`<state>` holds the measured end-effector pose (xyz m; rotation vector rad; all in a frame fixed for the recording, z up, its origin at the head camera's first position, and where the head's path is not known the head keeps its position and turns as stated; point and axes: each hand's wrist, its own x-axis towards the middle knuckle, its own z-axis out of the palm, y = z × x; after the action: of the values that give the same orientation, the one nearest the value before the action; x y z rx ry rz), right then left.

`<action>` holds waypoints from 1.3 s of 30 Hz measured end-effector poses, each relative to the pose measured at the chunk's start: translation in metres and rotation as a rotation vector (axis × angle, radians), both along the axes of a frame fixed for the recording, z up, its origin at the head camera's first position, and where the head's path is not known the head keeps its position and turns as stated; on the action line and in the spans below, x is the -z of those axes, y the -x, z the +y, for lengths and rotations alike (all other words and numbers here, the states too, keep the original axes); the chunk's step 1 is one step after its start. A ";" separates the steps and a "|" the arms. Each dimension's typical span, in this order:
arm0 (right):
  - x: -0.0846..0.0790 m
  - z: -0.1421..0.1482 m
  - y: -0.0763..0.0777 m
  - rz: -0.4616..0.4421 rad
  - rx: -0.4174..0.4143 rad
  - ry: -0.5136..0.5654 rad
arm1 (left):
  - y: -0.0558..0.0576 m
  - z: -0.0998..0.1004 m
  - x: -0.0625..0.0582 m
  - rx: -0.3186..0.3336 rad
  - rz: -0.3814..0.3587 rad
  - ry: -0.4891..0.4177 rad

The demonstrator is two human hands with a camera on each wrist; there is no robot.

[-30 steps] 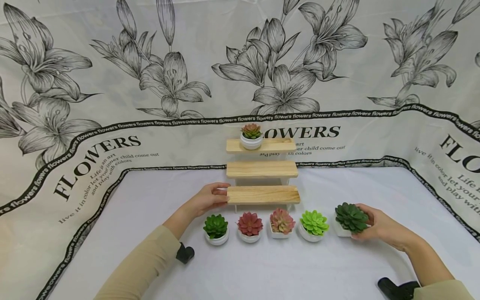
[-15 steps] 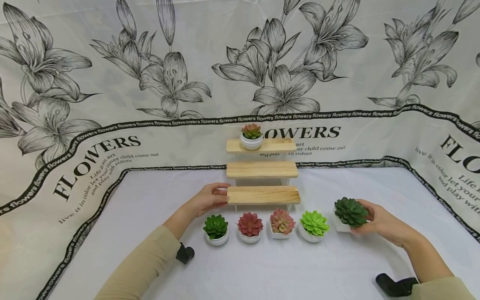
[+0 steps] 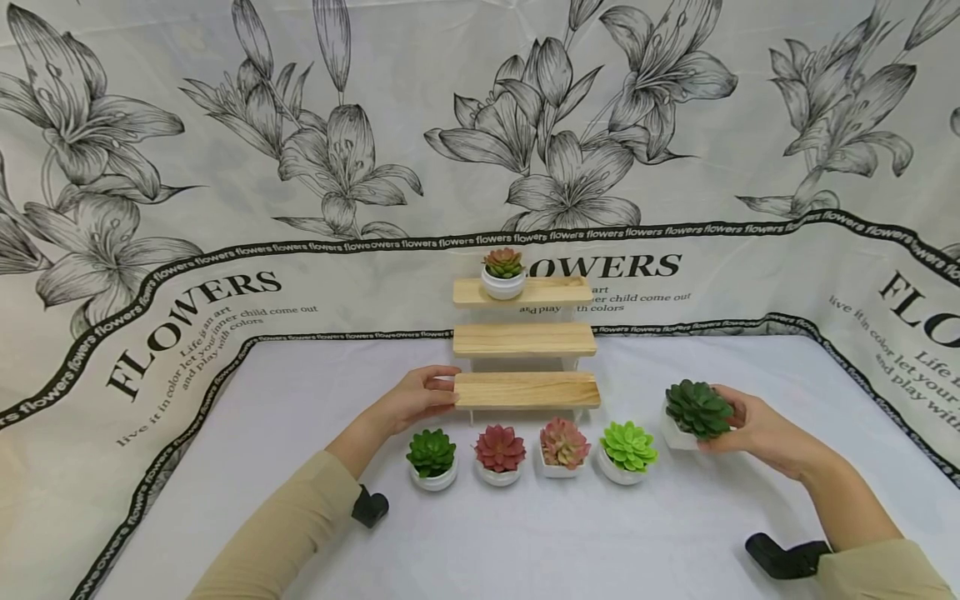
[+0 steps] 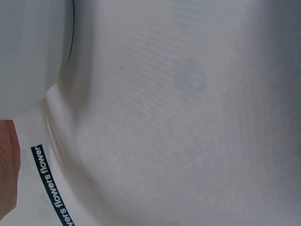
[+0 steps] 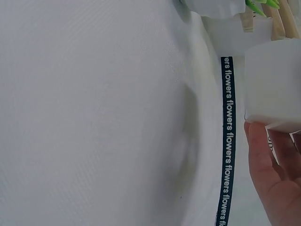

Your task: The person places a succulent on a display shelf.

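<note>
My right hand point(image 3: 768, 433) grips a dark green succulent point(image 3: 698, 408) by its square white pot point(image 5: 275, 84). In the right wrist view the pot is held clear above the white cloth, with a shadow below it. My left hand point(image 3: 412, 400) holds the left end of the bottom board of a three-tier wooden display stand point(image 3: 527, 390). A reddish-green succulent point(image 3: 503, 271) in a round white pot sits on the top board, towards its left. The middle and bottom boards bear nothing.
In front of the stand, a row of potted succulents stands on the white cloth: green point(image 3: 432, 454), dark red point(image 3: 500, 450), pink point(image 3: 565, 443) and lime green point(image 3: 628, 447). Behind rises a flower-printed cloth backdrop point(image 3: 375, 283). Black wrist mounts point(image 3: 783, 557) show at both sleeves.
My right hand has raised the dark green succulent off the cloth and moved it slightly away from me and left. The left hand has stayed at the stand.
</note>
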<state>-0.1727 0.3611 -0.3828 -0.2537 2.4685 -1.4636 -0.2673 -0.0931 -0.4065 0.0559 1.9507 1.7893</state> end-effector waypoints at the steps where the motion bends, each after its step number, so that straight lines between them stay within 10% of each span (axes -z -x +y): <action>1: -0.001 0.000 0.000 0.000 0.001 0.001 | 0.000 0.000 0.000 0.000 0.000 0.002; 39: -0.039 -0.022 0.022 0.002 0.039 0.073 | 0.000 0.000 -0.002 -0.008 -0.014 0.005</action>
<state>-0.1945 0.3391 -0.3438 -0.2229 2.4381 -1.5716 -0.2672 -0.0929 -0.4040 0.0337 1.9486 1.7853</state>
